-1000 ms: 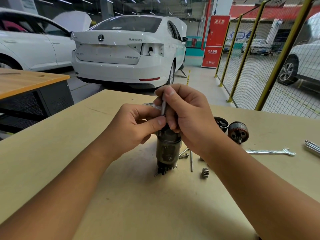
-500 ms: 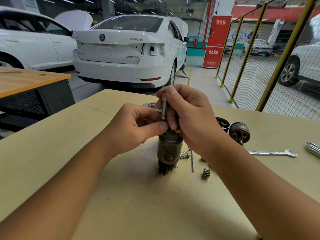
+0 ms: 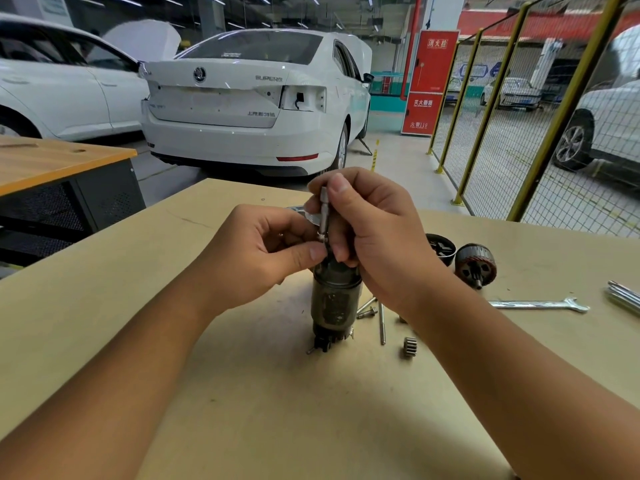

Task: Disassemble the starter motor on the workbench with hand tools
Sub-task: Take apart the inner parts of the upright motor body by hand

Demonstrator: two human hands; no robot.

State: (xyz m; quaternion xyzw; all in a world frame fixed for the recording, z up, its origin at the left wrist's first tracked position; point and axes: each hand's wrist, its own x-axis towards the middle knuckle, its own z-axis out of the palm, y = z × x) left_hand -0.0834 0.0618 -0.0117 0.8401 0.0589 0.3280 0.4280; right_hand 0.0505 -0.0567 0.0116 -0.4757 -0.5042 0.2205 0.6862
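In the middle of the tabletop (image 3: 242,393) I have the starter motor housing (image 3: 334,299) standing on end, so its top faces me and the weight keeps it steady while I work downward. My right hand (image 3: 374,237) has its fingers curled round a slim metal driver bit (image 3: 324,214), held upright so its tip meets whatever sits at the top of the housing; the fastener itself is hidden behind my fingers. My left hand (image 3: 256,254) pinches at the bit's lower end with thumb and forefinger, I judge to guide the tip and stop it slipping. Parts already off lie to the right, out of my way: the armature (image 3: 476,265), a dark end cap (image 3: 440,249), long through bolts (image 3: 381,322), a small pinion gear (image 3: 410,347) and an open-end wrench (image 3: 540,304).
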